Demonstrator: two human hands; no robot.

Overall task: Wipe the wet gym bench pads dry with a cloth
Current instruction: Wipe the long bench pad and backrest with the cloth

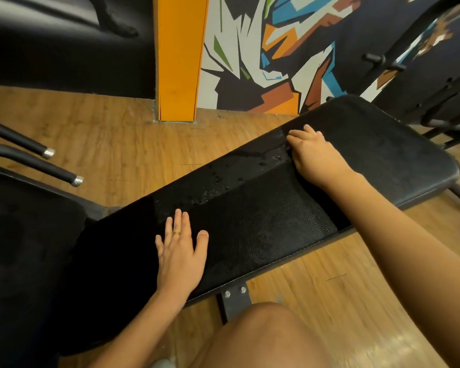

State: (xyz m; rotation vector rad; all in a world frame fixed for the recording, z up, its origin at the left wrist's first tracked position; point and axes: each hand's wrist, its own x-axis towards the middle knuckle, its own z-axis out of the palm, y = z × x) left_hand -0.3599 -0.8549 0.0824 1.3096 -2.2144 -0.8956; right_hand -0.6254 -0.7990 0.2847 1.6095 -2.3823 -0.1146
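Observation:
A long black bench pad runs diagonally from lower left to upper right. Water droplets glisten on its far side near the middle. A black cloth lies spread over the pad's middle, hard to tell from the pad itself. My right hand has its fingers curled on the cloth's far corner, next to the wet patch. Fingers straight, my left hand lies flat on the pad at the cloth's left end. It wears a ring.
A second black pad adjoins at the left, with two black chrome-tipped handles above it. An orange pillar and a painted wall stand behind. A black metal frame is at the right. My knee is below, over the wooden floor.

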